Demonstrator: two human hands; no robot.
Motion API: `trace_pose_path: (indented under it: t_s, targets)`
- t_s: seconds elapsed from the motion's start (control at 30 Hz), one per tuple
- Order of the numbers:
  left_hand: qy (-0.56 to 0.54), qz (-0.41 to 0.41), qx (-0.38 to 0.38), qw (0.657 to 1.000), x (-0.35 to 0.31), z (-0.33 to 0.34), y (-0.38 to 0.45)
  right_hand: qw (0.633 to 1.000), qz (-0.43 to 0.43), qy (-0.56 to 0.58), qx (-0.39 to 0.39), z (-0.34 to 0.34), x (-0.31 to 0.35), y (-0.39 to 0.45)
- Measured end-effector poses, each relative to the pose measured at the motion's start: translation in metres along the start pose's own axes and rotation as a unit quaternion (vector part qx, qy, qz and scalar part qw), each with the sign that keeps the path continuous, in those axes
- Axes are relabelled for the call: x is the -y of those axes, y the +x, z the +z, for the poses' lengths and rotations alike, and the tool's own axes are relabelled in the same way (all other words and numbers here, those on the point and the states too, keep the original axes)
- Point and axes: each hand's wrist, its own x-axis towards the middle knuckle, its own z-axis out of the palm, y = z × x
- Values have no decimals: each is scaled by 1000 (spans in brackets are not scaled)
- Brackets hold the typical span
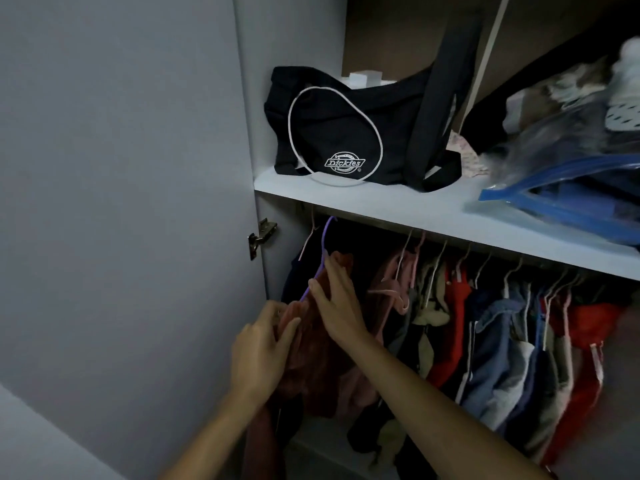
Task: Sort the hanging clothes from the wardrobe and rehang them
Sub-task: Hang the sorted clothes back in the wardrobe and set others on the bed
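I'm holding a rust-red top [311, 348] at the wardrobe's far left end, hanging lengthwise down off a purple hanger [320, 261] w/ its hook pointing up toward the rod. My left hand [258, 355] is pinching the fabric; my right hand [334, 299] is lying flat on it, fingers straight & together. Door [121, 202] is close on the left; other clothes [502, 323] are crowding the right; shelf [398, 206] is just above.

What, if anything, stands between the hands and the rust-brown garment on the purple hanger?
Nothing visible. The left hand grips the rust-brown garment at its left shoulder, and the right hand rests on it beside the purple hanger.
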Motion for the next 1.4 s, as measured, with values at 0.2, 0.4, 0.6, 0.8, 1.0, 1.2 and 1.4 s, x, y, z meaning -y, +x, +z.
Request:
trace_pose_path:
  t_s: [0.2,0.4,0.6,0.8,1.0,1.2,1.4]
  targets:
    - [23,7,-24,999,24,40,39,1000,-23,17,8,5,-45,46]
    - [34,23,-41,998,38,90,84,999,-30,-13,-29,0,-85,98]
    - [52,23,-50,997,50,126,111,996,-26,-72,-47,1,-110,129]
    - [85,23,-47,995,69,143,122,996,-17,-76,-31,10,-124,148]
    - [129,45,-50,989,82,151,128,996,0,-87,1,18,-135,160]
    - [240,87,-81,964,96,150,134,997,6,-77,2,32,-138,172]
    - [286,79,-72,952,104,145,136,995,9,-93,31,46,-131,194]
